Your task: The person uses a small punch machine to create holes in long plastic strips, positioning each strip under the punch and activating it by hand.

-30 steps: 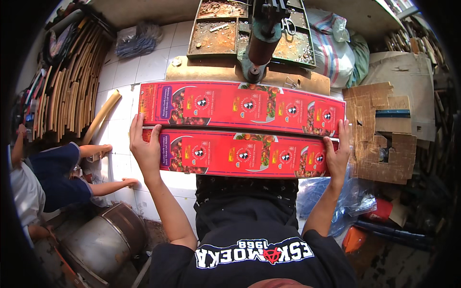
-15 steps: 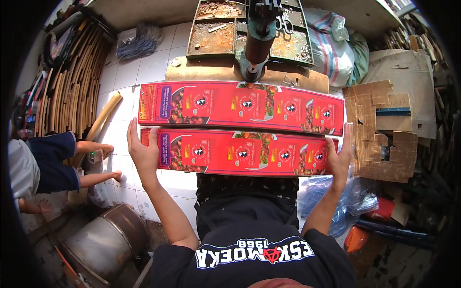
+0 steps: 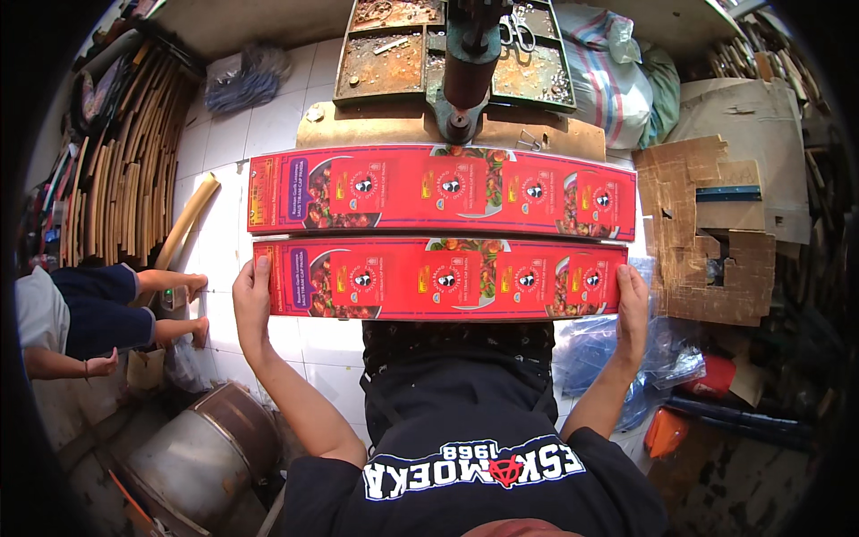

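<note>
I hold a long red printed cardboard sheet [image 3: 438,279] flat in front of me, with food pictures and round marks along it. My left hand [image 3: 251,297] grips its left end and my right hand [image 3: 632,302] grips its right end. A second red printed sheet [image 3: 440,191] of the same kind lies just beyond it, edge to edge. That far sheet rests on a wooden board [image 3: 358,127] under the green post of a metal press [image 3: 468,67].
Rusty metal trays [image 3: 386,54] flank the press. Brown die-cut cardboard pieces [image 3: 707,233] pile at the right, with blue plastic bags [image 3: 608,353] below. Bamboo strips [image 3: 121,170] stack at the left. Another person [image 3: 85,309] sits at the left. A metal drum [image 3: 201,456] stands at lower left.
Both hands and the near sheet have barely shifted. The person at the left has drawn their legs a little further left.
</note>
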`<state>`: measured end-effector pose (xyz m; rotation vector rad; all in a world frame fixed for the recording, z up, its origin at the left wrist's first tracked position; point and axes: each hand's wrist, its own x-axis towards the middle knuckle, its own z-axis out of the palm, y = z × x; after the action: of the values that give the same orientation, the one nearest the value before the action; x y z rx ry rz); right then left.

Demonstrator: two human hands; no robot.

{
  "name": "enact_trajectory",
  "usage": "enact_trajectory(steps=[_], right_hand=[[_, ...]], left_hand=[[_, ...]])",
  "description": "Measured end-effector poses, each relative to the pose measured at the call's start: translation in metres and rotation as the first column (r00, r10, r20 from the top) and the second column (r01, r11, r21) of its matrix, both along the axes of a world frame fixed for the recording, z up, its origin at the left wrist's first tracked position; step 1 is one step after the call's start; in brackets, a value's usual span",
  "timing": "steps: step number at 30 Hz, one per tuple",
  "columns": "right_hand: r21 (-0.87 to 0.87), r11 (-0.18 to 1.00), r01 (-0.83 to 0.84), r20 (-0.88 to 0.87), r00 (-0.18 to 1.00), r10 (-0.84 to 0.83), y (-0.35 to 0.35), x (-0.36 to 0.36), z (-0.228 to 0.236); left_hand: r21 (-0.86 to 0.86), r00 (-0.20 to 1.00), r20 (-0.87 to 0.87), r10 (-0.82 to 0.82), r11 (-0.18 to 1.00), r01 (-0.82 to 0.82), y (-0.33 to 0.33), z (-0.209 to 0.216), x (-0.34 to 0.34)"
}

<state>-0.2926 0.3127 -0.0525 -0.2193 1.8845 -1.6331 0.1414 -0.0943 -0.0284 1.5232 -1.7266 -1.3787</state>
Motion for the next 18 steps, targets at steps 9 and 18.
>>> enact_trajectory(steps=[9,18], right_hand=[[0.011,1.000,0.014,-0.019,1.000,-0.013,0.001,-0.002,-0.004],[0.293,0.904,0.311,-0.730,0.683,0.002,-0.040,-0.007,0.052]], left_hand=[[-0.027,0.999,0.044,0.016,1.000,-0.015,0.004,0.004,-0.003],[-0.717,0.929,0.237,0.284,0.697,-0.030,0.038,0.039,-0.058]])
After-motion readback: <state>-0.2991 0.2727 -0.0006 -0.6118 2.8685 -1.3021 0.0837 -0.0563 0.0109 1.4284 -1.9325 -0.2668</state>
